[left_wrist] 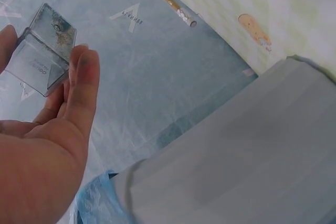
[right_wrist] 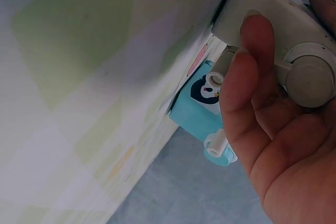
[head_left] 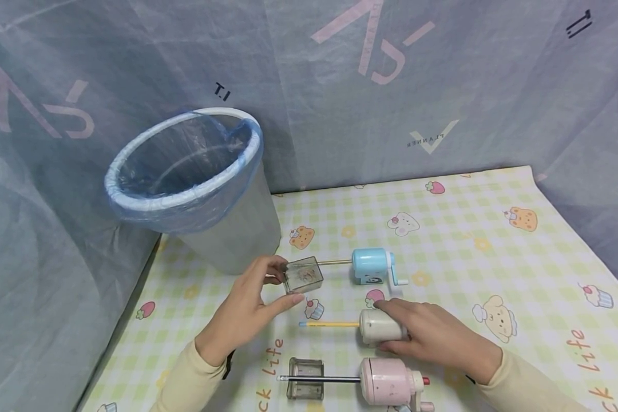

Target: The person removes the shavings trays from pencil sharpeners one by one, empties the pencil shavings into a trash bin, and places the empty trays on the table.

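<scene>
Head view: the left hand is pinching a clear drawer near the bin; the right hand is gripping the cream sharpener (pencil inserted), probably steadying it. Left-wrist view: thumb and fingers are bracing the drawer's opposite sides, seemingly against slipping. Right-wrist view: fingers are curling past the crank.

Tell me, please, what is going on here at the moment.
A person's left hand holds a grubby clear box, with a lined bin beyond it and to the left. The right hand grips a white sharpener with a yellow pencil sticking out of it. Farther away is a blue sharpener holding a gold pencil; nearer is a pink sharpener holding a dark pencil, which passes over a second clear box.
</scene>
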Demonstrator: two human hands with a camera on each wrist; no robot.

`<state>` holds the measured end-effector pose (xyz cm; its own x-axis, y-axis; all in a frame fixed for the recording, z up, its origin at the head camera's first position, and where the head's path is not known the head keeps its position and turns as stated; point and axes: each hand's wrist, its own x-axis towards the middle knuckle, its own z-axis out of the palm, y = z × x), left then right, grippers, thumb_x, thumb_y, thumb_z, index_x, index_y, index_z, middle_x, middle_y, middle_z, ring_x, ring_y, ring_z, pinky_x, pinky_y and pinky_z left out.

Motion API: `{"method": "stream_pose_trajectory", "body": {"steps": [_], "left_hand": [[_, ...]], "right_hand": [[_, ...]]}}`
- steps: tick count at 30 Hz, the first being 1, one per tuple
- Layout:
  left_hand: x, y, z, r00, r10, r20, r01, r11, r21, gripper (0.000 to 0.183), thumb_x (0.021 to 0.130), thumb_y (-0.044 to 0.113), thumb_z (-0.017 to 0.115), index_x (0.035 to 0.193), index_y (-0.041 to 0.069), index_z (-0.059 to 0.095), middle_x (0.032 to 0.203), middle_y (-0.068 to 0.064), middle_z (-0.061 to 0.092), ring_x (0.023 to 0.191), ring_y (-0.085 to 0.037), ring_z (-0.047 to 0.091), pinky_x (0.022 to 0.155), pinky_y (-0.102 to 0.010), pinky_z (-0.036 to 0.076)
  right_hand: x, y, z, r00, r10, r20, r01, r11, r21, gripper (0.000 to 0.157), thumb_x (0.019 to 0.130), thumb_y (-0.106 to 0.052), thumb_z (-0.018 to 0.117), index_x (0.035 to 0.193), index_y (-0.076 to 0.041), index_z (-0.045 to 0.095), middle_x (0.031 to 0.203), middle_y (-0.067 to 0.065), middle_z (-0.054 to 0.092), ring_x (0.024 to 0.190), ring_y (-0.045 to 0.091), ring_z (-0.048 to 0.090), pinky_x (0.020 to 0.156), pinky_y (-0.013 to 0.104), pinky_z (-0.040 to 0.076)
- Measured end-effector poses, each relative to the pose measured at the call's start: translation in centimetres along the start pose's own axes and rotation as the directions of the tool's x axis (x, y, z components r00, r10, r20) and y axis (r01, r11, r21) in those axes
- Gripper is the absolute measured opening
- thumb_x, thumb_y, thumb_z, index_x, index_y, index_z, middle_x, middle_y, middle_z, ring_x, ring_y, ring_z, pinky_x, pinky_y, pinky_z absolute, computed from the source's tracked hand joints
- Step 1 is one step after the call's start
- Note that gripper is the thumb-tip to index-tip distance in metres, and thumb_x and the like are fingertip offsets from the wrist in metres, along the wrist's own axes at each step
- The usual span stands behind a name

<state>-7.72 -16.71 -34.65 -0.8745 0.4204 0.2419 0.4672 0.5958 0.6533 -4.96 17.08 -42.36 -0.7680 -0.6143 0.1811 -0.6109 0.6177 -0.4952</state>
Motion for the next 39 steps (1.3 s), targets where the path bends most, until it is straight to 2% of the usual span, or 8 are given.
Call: {"method": "stream_pose_trajectory", "body": {"steps": [5, 10, 19, 26, 36, 39], "left_hand": [[0.1, 0.1, -0.7, 1.000, 0.008, -0.024, -0.009, 1.000, -0.017, 0.056, 0.087, 0.047, 0.070, 0.129, 0.018, 0.047, 0.117, 0.008, 0.051, 0.102, -0.005, 0.053, 0.087, -0.031, 0.049], [0.0, 0.1, -1.4, 0.998, 0.021, -0.053, -0.022, 0.999, -0.023, 0.055, 0.087, 0.041, 0.072, 0.129, 0.015, 0.047, 0.117, 0.007, 0.052, 0.102, -0.006, 0.054, 0.088, -0.032, 0.049], [-0.1, 0.1, -2.4, 0.997, 0.045, -0.063, -0.046, 0.999, -0.020, 0.057, 0.088, 0.035, 0.073, 0.132, 0.012, 0.045, 0.118, 0.003, 0.052, 0.103, -0.010, 0.055, 0.090, -0.035, 0.050], [0.1, 0.5, -3.6, 0.992, 0.043, -0.117, -0.048, 0.998, -0.039, 0.053, 0.087, 0.024, 0.076, 0.129, 0.011, 0.046, 0.117, -0.002, 0.054, 0.103, -0.011, 0.056, 0.090, -0.033, 0.050], [0.0, 0.4, -4.9, 0.983, 0.051, -0.176, -0.050, 0.999, 0.009, 0.055, 0.085, 0.025, 0.078, 0.128, 0.012, 0.047, 0.118, 0.002, 0.053, 0.102, -0.010, 0.057, 0.088, -0.028, 0.051], [0.0, 0.5, -5.1, 0.980, 0.054, -0.189, -0.051, 0.998, 0.021, 0.056, 0.084, 0.023, 0.079, 0.129, 0.010, 0.047, 0.119, 0.000, 0.054, 0.102, -0.012, 0.057, 0.088, -0.031, 0.051]], "right_hand": [[0.0, 0.0, 0.0, 1.000, 0.006, 0.003, -0.006, 1.000, 0.003, 0.062, 0.083, -0.047, 0.075, 0.130, -0.012, 0.056, 0.092, -0.022, 0.052, 0.069, -0.002, 0.048, 0.058, 0.020, 0.044], [0.1, 0.1, -0.1, 1.000, 0.006, 0.009, -0.006, 1.000, 0.008, 0.061, 0.083, -0.046, 0.076, 0.130, -0.012, 0.056, 0.092, -0.021, 0.052, 0.069, -0.002, 0.048, 0.058, 0.021, 0.045], [0.1, 0.1, -0.1, 1.000, -0.003, 0.006, 0.003, 1.000, 0.008, 0.060, 0.082, -0.044, 0.077, 0.129, -0.013, 0.056, 0.091, -0.021, 0.051, 0.068, -0.002, 0.048, 0.059, 0.021, 0.044], [0.0, 0.1, 0.0, 1.000, 0.005, 0.010, -0.005, 1.000, 0.015, 0.060, 0.082, -0.044, 0.077, 0.129, -0.012, 0.056, 0.090, -0.021, 0.051, 0.068, -0.002, 0.048, 0.058, 0.020, 0.044], [0.0, 0.1, 0.1, 1.000, -0.001, 0.012, 0.001, 1.000, 0.021, 0.060, 0.083, -0.046, 0.075, 0.130, -0.012, 0.056, 0.091, -0.022, 0.051, 0.069, -0.002, 0.048, 0.059, 0.020, 0.044], [0.0, 0.1, 0.1, 1.000, -0.001, 0.011, 0.000, 1.000, 0.019, 0.061, 0.083, -0.046, 0.075, 0.129, -0.012, 0.056, 0.090, -0.022, 0.051, 0.068, -0.002, 0.047, 0.058, 0.020, 0.044]]}}
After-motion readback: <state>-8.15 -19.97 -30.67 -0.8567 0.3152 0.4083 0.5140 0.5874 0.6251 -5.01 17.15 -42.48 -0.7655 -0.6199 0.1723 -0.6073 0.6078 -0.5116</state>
